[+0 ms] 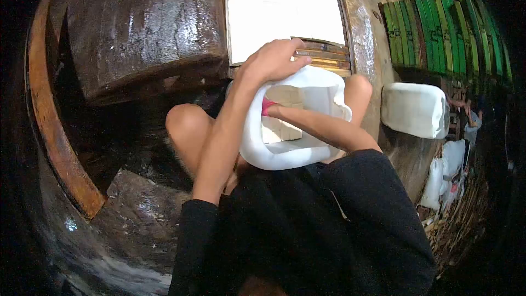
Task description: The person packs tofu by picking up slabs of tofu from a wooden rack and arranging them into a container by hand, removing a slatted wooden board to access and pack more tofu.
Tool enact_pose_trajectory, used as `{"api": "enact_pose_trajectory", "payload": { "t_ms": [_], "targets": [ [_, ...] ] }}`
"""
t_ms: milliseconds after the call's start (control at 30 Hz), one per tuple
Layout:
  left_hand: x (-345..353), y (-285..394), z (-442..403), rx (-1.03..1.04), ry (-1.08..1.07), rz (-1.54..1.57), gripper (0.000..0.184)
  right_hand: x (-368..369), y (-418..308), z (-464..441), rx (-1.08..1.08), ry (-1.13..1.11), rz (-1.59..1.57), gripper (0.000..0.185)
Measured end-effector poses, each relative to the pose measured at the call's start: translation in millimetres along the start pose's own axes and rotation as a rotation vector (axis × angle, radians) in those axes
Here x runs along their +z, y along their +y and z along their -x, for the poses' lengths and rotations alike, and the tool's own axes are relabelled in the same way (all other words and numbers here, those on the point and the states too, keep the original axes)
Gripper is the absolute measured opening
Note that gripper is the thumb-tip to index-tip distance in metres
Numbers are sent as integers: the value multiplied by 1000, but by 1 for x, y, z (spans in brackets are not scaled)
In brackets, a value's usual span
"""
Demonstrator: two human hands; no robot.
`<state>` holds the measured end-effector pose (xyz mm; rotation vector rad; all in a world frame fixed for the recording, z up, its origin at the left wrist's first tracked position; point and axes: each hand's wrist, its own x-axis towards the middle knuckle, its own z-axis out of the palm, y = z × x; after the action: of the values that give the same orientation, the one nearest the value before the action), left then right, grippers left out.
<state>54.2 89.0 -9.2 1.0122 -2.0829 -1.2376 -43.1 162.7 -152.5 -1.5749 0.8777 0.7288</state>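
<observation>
A white plastic container with a cut-open top lies between the person's bent knees, its wide opening facing up toward the camera. My left hand grips its far left edge, fingers bent over the outside and thumb near the rim. Through the opening, my right hand shows inside the container, against a pink item that looks like cloth or a sponge. Most of the right fingers are hidden by that item and the container wall. Inside, the bottom looks pale and squarish.
Beyond the container is a bright white panel beside wooden slats. A second whitish container lies at right, below green slatted stacks. Dark wet boards and a curved wooden edge are at left.
</observation>
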Motion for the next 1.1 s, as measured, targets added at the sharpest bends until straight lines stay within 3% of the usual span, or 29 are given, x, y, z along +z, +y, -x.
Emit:
{"api": "enact_pose_trajectory", "payload": {
  "t_ms": [433, 1100],
  "targets": [
    [-5, 7, 0, -102, -79, -32, 50, 8, 4, 5, -34, 95, 41, 25],
    [-1, 9, 2, -151, -32, -162, 53, 8, 16, 5, -99, 178, 29, 32]
  ]
}}
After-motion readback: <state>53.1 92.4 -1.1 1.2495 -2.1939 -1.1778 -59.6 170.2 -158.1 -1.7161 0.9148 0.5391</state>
